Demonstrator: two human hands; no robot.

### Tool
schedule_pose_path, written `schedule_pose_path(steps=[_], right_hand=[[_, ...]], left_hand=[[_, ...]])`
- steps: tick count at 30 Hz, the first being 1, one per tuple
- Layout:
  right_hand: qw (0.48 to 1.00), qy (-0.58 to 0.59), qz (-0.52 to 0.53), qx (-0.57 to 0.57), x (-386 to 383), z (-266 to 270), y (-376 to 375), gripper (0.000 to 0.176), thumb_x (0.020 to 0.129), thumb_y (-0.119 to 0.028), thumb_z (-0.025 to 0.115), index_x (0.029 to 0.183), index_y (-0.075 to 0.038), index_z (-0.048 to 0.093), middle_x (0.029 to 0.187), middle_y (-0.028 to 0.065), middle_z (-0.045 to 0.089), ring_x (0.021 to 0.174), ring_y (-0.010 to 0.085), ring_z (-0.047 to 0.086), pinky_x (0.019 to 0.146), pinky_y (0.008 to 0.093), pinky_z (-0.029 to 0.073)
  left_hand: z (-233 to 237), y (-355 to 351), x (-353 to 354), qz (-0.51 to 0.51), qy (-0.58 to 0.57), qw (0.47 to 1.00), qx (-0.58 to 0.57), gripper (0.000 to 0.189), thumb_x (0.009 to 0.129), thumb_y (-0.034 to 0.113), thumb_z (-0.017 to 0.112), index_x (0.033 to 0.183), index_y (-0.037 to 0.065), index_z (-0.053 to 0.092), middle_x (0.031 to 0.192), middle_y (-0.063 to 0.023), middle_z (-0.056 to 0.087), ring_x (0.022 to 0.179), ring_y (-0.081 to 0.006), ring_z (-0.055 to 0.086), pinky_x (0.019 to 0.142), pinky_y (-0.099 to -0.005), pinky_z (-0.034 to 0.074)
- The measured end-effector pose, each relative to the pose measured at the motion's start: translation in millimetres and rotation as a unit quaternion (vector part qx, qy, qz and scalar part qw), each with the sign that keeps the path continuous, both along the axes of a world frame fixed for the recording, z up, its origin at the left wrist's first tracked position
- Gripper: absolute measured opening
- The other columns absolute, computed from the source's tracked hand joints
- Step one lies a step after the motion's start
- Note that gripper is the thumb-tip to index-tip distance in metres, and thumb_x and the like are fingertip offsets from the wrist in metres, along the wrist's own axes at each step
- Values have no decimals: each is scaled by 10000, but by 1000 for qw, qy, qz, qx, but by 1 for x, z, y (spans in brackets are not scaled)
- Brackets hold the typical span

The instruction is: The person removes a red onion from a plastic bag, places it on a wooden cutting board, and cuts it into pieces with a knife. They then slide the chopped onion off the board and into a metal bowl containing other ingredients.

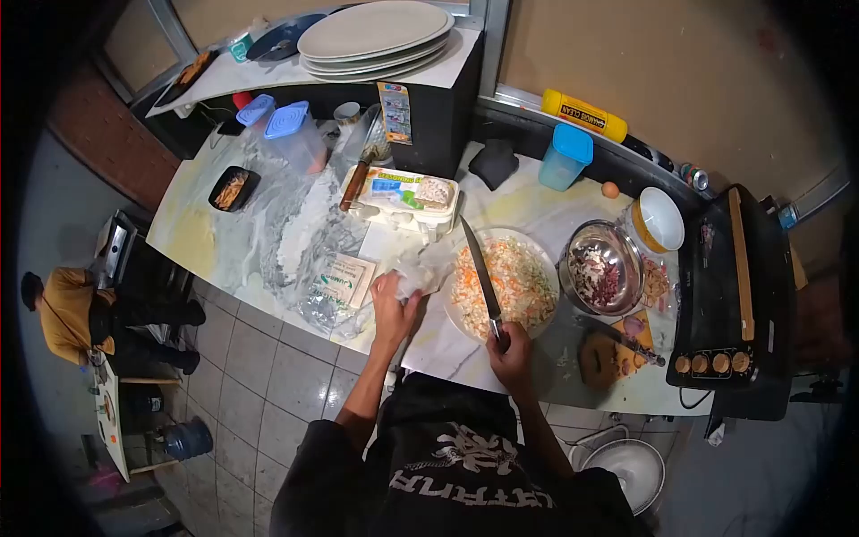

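My right hand [511, 356] grips the handle of a large kitchen knife [480, 268], its blade pointing away from me over a white plate [455, 312]. Chopped vegetables in white, orange and pale green [522, 285] cover the plate under the blade. To the left of the plate, my left hand [394, 311] has its fingers closed on a crumpled translucent plastic bag [417, 272]. Beside that hand lies a printed plastic packet [340, 285]. A steel bowl [582, 303] with chopped white and dark red pieces stands right of the plate.
A white tub [412, 215], a blue-lidded container [565, 157], an egg [610, 190] and a white-and-yellow bowl [658, 220] stand behind. A black griddle [727, 295] is at the right. Plates [376, 31] are stacked on the shelf. Another person [72, 309] is at far left.
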State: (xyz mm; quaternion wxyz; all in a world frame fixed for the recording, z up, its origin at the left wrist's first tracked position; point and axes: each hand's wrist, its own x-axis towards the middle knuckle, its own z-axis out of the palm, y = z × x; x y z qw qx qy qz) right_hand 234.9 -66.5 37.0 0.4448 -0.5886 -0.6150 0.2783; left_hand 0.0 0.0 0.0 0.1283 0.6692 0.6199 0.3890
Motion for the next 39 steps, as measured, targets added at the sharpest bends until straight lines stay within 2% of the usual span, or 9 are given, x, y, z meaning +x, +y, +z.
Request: schedule_pose_path(steps=[3, 5, 6, 9, 14, 20, 25, 30, 39], right_hand=[[999, -1, 8, 35, -3, -2, -6, 156, 805, -55, 660, 812, -9, 511, 689, 98, 480, 584, 212, 456, 558, 350, 370], [999, 10, 23, 43, -7, 4, -7, 158, 805, -54, 660, 793, -8, 509, 667, 94, 460, 560, 199, 432, 538, 342, 359], [999, 12, 25, 41, -10, 3, -7, 158, 805, -54, 660, 793, -8, 509, 667, 94, 460, 560, 199, 432, 538, 342, 359], [998, 11, 54, 38, -19, 0, -10, 163, 800, -47, 664, 774, -9, 507, 649, 83, 449, 550, 185, 421, 526, 331, 354], [997, 1, 75, -3, -38, -6, -16, 170, 772, -28, 678, 739, -9, 512, 665, 75, 466, 556, 175, 445, 533, 314, 379], [997, -7, 74, -14, -56, -12, -17, 161, 755, -23, 686, 744, -3, 527, 698, 95, 492, 576, 197, 495, 540, 336, 401], [997, -22, 73, -34, -61, -12, -14, 187, 753, -67, 687, 787, -19, 511, 750, 132, 506, 666, 303, 532, 610, 409, 415], [998, -29, 57, -25, -64, -20, -14, 183, 759, -61, 676, 807, -17, 505, 762, 144, 498, 677, 318, 529, 619, 419, 417], [998, -54, 36, -10, -71, -25, -11, 188, 761, -49, 670, 835, -13, 501, 791, 143, 493, 693, 310, 525, 624, 413, 416]], left_hand=[[4, -8, -5, 62, -2, 996, 70, 326, 825, 139, 723, 1057, -44, 583, 1007, -202, 649, 1006, -296, 600, 956, -435, 389], [25, -9, -11, 79, -198, 977, 2, 315, 817, 131, 736, 1022, -58, 589, 895, -189, 664, 828, -298, 642, 793, -362, 479], [26, -10, -16, 83, -212, 974, 13, 317, 827, 143, 744, 1005, -68, 588, 830, -135, 664, 744, -209, 628, 687, -278, 480], [27, -13, -28, 99, -365, 924, -58, 312, 856, 161, 729, 1001, -75, 587, 826, -75, 646, 771, -110, 579, 686, -236, 461], [31, -21, -42, 117, -389, 911, -70, 322, 872, 209, 716, 995, -77, 634, 847, -57, 642, 744, -88, 553, 659, -232, 451], [18, -14, -37, 108, -197, 969, -105, 400, 829, 302, 745, 896, -83, 661, 632, -52, 583, 571, -79, 495, 503, -259, 384], [19, -4, -24, 132, -154, 961, -187, 426, 834, 313, 733, 937, -95, 662, 680, -137, 636, 610, -154, 596, 560, -294, 450], [26, -13, -21, 101, -111, 978, -146, 464, 856, 218, 688, 1170, -105, 574, 993, -274, 671, 989, -349, 667, 854, -411, 507], [33, -44, -23, 70, -95, 992, -36, 445, 777, 122, 732, 1174, -29, 599, 1074, -226, 638, 973, -397, 623, 848, -422, 489]])
